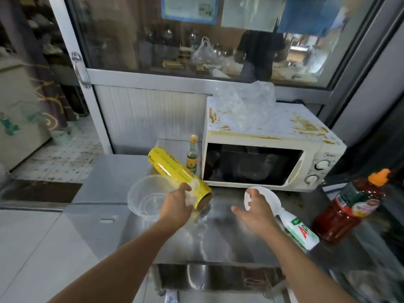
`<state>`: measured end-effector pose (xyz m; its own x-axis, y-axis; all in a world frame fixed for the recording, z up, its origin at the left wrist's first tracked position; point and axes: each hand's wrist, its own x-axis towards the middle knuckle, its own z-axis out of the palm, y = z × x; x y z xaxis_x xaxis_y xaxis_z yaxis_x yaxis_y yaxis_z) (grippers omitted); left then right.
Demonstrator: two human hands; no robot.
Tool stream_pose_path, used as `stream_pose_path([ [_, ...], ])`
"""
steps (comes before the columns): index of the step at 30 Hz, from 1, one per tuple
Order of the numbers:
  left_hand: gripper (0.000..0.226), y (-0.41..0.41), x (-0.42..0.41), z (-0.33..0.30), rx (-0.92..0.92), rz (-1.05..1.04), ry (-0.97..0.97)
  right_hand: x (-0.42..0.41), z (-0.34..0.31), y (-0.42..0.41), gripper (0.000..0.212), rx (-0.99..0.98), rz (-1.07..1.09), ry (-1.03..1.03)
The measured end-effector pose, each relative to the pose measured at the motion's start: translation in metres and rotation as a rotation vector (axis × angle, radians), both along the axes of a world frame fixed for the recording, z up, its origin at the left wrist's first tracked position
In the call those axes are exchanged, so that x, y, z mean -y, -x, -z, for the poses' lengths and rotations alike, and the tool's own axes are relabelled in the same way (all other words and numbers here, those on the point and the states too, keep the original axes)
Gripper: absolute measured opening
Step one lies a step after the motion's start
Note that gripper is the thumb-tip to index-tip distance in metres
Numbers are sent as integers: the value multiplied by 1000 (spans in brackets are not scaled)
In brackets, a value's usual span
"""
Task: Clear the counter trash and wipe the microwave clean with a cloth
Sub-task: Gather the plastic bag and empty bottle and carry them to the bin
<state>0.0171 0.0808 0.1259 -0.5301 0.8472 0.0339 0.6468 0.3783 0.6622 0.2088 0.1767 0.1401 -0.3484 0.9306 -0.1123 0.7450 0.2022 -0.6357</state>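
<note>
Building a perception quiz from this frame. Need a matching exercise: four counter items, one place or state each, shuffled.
Things:
1. yellow roll
2. clear bowl
3. red sauce bottle
4. crumpled clear plastic

Places or states:
A. on top of the microwave
B. at the counter's right end
C. lying on its side, near end by the left hand
D. open side up, left of the left hand

Pairs: 1-C, 2-D, 3-B, 4-A

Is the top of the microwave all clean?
No, the top of the microwave has brown smears along its edges, and a crumpled clear plastic bag lies on it.
</note>
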Motion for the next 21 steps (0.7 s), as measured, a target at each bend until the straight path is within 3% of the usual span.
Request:
stream_pose_path([
  [5, 47, -2, -18, -46, -1, 43, -119, -7, -43, -4, 70, -34, 18, -90],
  [11, 44, -9, -46, -87, -171, 107, -156, -24, -77, -11, 73, -106, 38, -132],
  [21, 49, -17, -107, -128, -121, 102, -248, -80, -108, -12, 71, -181, 4, -175],
])
